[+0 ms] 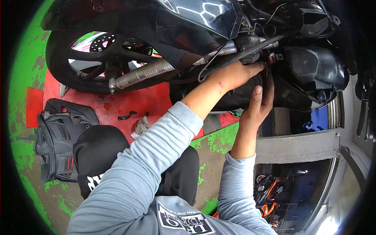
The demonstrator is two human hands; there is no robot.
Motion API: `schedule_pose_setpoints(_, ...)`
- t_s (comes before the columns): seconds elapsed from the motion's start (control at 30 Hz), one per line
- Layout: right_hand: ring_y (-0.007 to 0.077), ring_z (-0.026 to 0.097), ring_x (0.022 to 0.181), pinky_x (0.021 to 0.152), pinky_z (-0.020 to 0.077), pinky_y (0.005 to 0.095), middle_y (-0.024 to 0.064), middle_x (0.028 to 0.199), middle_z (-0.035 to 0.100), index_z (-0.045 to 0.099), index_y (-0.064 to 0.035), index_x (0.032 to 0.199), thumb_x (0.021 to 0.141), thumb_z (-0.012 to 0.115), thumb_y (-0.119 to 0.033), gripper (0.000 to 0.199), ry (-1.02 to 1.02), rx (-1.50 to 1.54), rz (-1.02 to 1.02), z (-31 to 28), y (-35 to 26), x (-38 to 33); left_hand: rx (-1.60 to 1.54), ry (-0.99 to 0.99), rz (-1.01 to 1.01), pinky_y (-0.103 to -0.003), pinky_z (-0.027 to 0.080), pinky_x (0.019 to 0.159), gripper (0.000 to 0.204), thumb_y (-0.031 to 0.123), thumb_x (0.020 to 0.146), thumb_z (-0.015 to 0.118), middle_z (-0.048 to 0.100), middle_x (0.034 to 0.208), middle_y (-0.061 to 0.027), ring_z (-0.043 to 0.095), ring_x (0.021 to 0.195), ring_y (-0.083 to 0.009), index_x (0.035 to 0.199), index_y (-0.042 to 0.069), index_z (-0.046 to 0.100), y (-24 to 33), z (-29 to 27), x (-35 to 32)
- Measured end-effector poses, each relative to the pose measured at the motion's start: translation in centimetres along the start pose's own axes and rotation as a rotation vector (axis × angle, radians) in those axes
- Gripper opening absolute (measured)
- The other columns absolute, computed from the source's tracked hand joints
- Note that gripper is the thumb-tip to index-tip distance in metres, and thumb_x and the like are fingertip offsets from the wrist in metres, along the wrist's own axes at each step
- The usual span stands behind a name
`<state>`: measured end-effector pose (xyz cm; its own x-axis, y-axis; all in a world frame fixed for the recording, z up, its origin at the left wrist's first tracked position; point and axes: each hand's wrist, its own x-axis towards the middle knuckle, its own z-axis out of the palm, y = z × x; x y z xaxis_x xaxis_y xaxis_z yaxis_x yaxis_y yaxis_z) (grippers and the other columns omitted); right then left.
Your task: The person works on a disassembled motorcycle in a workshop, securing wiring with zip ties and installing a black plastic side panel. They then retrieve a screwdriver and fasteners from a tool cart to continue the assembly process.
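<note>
A motorcycle with black bodywork [192, 19] stands before me, its inner parts exposed. My left hand [235, 76] reaches in beside a black cable [250, 51]. Its thumb bends toward a small metal fitting [275, 57], and its other fingers are mostly hidden; what they grip I cannot make out. Just to the right, my right hand [258, 105] points upward with its thumb apart from the stretched fingers. Those fingertips lie against dark parts below the same fitting. A black plastic housing [313, 70] sits to the right of both hands.
A silver fork tube [145, 72] and black spoked wheel [105, 58] extend left. On the floor lie a removed grey-black plastic panel [64, 137] and a crumpled rag [141, 127]. My knee [100, 145] is close to them. Another orange-black motorcycle [268, 196] stands farther right.
</note>
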<state>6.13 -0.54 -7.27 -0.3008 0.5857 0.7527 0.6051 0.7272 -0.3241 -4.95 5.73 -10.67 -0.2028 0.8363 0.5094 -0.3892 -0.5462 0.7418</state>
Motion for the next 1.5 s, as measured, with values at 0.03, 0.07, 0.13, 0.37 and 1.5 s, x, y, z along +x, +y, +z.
schedule_pose_setpoints(0.03,0.0312,0.049,0.136,0.115,0.0334,0.0396,0.0231,0.146,0.053,0.047,0.0101,0.144,0.101,0.058,-0.038,0.066,-0.008,0.025,0.003,-0.3,0.3,0.0,-0.057,-0.006,0.041,-0.035,0.051,0.096,0.037,0.024,0.089,0.075,0.072,0.119,-0.0095,0.067,0.11,-0.0207,0.121,0.008,0.068,0.0,0.0,0.0)
schedule_pose_setpoints(0.07,0.0308,0.05,0.136,0.115,0.0338,0.0392,0.0227,0.145,0.053,0.048,0.0102,0.143,0.1,0.059,-0.037,0.065,-0.016,0.051,0.006,-0.6,0.7,0.0,-0.076,0.0,0.05,-0.035,0.051,0.096,0.037,0.024,0.089,0.075,0.073,0.119,-0.0089,0.067,0.11,-0.0201,0.121,0.008,0.067,0.1,0.1,-0.1)
schedule_pose_setpoints(0.13,0.0294,0.051,0.134,0.114,0.0345,0.0382,0.0218,0.144,0.055,0.05,0.0103,0.142,0.1,0.059,-0.036,0.063,-0.029,0.132,0.051,-1.1,1.2,0.2,-0.105,0.014,0.071,-0.034,0.051,0.097,0.038,0.023,0.089,0.076,0.073,0.119,-0.0078,0.067,0.111,-0.0188,0.122,0.007,0.066,0.2,0.3,-0.4)
schedule_pose_setpoints(0.37,0.0181,0.057,0.117,0.103,0.0414,0.0303,0.0147,0.13,0.063,0.053,0.0104,0.138,0.103,0.055,-0.029,0.053,-0.12,0.184,0.236,-2.3,2.0,0.5,-0.14,0.003,0.07,-0.037,0.049,0.1,0.051,0.044,0.092,0.07,0.07,0.127,-0.0116,0.065,0.119,-0.0278,0.13,0.011,0.067,-0.9,0.3,-0.6)
schedule_pose_setpoints(1.5,0.0314,0.069,0.11,0.095,0.0567,0.0401,0.0231,0.118,0.068,0.047,0.0075,0.142,0.099,0.064,-0.018,0.053,0.23,0.318,0.267,-4.3,1.7,-13.8,0.004,-0.118,0.103,-0.034,0.036,0.112,0.05,0.04,0.102,0.057,0.064,0.137,-0.0152,0.055,0.132,-0.0237,0.134,0.002,0.064,-1.9,-2.1,-2.9)
